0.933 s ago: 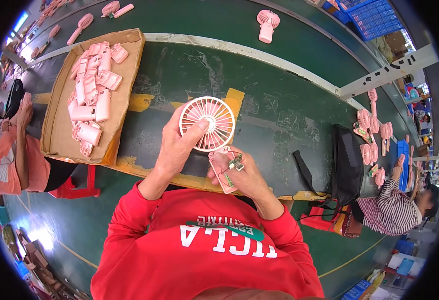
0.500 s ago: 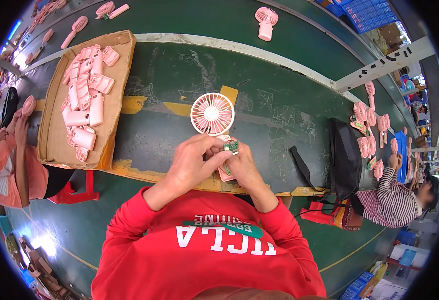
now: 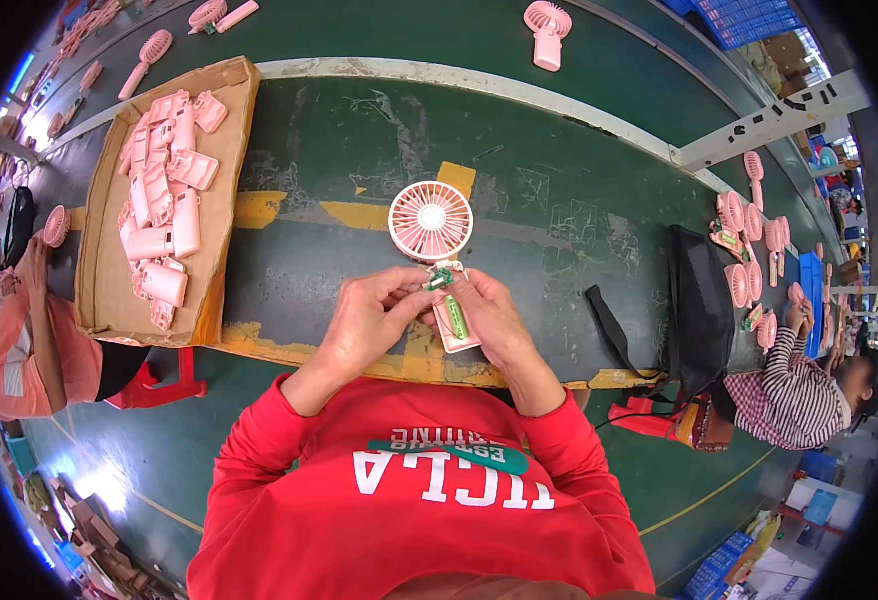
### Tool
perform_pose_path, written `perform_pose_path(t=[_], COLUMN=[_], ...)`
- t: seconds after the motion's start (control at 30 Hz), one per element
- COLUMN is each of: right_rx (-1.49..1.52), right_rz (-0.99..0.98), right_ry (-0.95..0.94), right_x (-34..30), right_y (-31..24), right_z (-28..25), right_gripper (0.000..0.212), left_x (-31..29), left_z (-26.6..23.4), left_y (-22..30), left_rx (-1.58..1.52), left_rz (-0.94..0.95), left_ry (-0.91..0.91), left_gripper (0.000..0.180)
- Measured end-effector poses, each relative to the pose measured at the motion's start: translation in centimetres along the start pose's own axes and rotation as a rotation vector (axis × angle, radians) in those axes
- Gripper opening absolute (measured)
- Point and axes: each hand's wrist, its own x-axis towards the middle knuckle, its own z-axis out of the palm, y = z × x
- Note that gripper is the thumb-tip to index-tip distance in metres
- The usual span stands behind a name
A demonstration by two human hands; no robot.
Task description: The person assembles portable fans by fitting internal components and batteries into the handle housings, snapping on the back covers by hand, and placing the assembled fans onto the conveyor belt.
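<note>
In front of me on the bench lies a pink handheld fan (image 3: 431, 221), its round grille pointing away from me. Its handle is opened up and shows a green cylindrical battery (image 3: 456, 318) inside the pink shell. Over the top of the handle, my left hand (image 3: 367, 318) pinches a small green circuit board (image 3: 440, 279) between thumb and fingers. My right hand (image 3: 494, 315) is wrapped around the right side of the handle, its thumb close to the board. The fingertips partly cover the joint between handle and fan head.
On the left a cardboard tray (image 3: 236, 190) holds many pink shell pieces (image 3: 171, 200). A black bag (image 3: 697, 310) with a strap lies at the right. Beyond the pale bench rail is another pink fan (image 3: 547, 32). Co-workers sit at both sides, near more fans.
My hands have shifted slightly apart, uncovering the battery and lower handle. The circuit board has moved a little left and up. My view has turned slightly.
</note>
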Motion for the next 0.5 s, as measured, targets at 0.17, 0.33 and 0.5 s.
perform_pose_path(t=[0.17, 0.33, 0.5], right_rx=[0.036, 0.140, 0.116], right_rz=[0.033, 0.050, 0.064], right_ry=[-0.045, -0.059, -0.061], right_x=[-0.1, 0.1, 0.1], right_y=[-0.7, -1.0, -1.3], right_z=[-0.2, -0.5, -0.2], right_gripper=[0.037, 0.049, 0.045], left_x=[0.2, 0.4, 0.5], left_z=[-0.1, -0.2, -0.1], left_y=[-0.1, 0.2, -1.4], left_rx=[0.141, 0.309, 0.325], left_rz=[0.085, 0.267, 0.245], left_ry=[0.058, 0.047, 0.056], left_gripper=[0.014, 0.011, 0.011])
